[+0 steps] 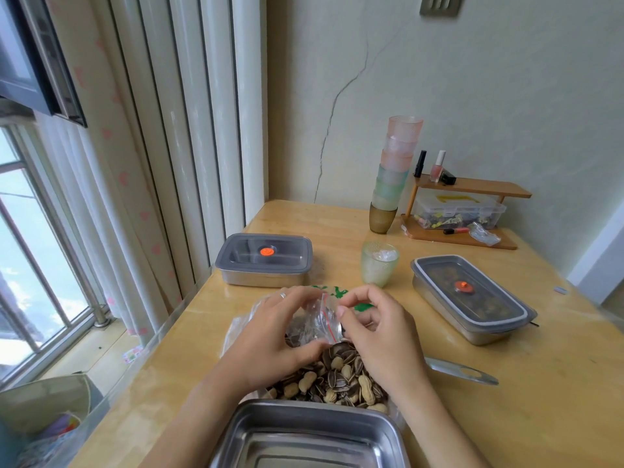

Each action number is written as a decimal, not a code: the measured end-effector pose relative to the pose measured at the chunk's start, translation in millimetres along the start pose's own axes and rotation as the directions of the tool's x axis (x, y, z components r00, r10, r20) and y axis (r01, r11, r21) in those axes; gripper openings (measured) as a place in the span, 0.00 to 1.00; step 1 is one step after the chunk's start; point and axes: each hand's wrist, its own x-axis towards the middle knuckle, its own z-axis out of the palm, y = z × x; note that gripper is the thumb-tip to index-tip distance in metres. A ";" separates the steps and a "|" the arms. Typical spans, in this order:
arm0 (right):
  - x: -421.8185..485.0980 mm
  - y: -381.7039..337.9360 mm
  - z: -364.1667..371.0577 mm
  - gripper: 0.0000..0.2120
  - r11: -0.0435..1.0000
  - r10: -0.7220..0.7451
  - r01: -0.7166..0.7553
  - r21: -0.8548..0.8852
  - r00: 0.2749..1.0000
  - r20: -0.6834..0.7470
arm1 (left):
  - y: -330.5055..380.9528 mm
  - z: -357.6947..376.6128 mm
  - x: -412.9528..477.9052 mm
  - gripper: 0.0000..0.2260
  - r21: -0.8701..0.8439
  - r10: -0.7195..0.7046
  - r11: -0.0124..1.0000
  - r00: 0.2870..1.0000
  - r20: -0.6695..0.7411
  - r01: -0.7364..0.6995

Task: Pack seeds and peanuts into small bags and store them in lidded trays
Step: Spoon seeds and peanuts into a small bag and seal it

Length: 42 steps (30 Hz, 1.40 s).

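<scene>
Head view: nearest, an open steel tray (305, 406) at the counter (526, 420) edge. Just behind it, a pile of seeds and peanuts (337, 376) on clear plastic. Over the pile, the left grip (280, 336) curls round a small bag (312, 320) part-filled with dark seeds; the right grip (381, 332) pinches the bag's red zip edge, thumb and forefinger closed. A metal scoop (461, 370) lies to the right. Farther: green cup (379, 265) between 2 closed trays, left lidded tray (265, 258) and right lidded tray (469, 295). Cup stack (395, 170) by the wall.
</scene>
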 end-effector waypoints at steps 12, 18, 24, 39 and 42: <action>-0.8 -6.4 0.1 0.08 0.975 0.042 -0.103 0.197 0.956 0.292 | 2.3 -0.9 -0.1 0.23 -0.034 -0.011 0.999 1.000 -0.021 0.011; -0.3 -9.5 -6.6 0.10 0.985 -0.100 0.032 0.168 0.905 0.414 | 2.2 -0.1 0.3 0.22 -0.038 0.005 0.999 1.000 -0.008 -0.005; 0.1 -9.1 -14.2 0.12 0.981 -0.145 0.188 -0.057 0.887 0.439 | -6.3 -2.8 -1.0 0.19 0.026 -0.008 1.000 0.999 0.051 0.007; -0.6 -8.1 -16.8 0.30 0.994 -0.025 -0.046 0.101 0.790 0.613 | -7.6 -0.4 -0.1 0.10 -0.062 0.019 0.998 0.994 0.106 -0.013; -0.7 -7.9 -18.9 0.32 0.990 -0.015 -0.077 0.115 0.766 0.642 | -8.4 -3.7 0.4 0.10 -0.088 0.029 0.996 0.995 0.098 -0.020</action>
